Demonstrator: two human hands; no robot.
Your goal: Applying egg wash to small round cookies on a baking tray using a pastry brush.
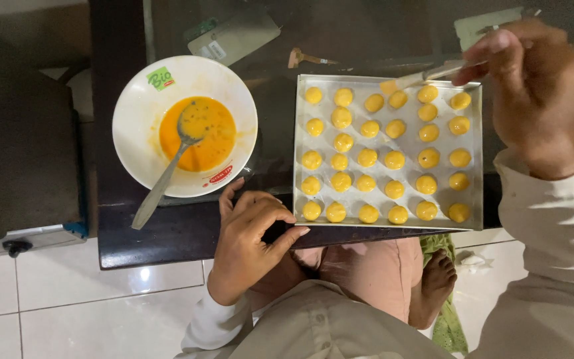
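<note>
- Yellow dough balls [367, 157] sit in neat rows on a square metal tray [477, 199], which lies on the dark bench [167, 233].
- Right hand [533, 86], at the tray's far right corner, is pinched shut on a brush [426, 74]; its bristle tip reaches over the tray's far edge, just above the top row of balls.
- Left hand [250, 233] rests at the tray's near left corner, holding nothing, fingers curled and slightly apart, fingertips touching the bench edge just beside the tray rim.
- Left of the tray stands a white bowl [234, 100] with orange beaten egg and a metal spoon [167, 176] leaning in it, handle pointing out over the rim.
- Beyond the tray, a few flat objects lie on the bench, too dim to tell apart.
- Step in hand, as I judge it: glazing the balls, with the brush at the top row.
- Next stroke calls for a light touch, so a ball is coated without being flattened or pushed out of line, and for dipping the brush again in the bowl once it runs dry.
</note>
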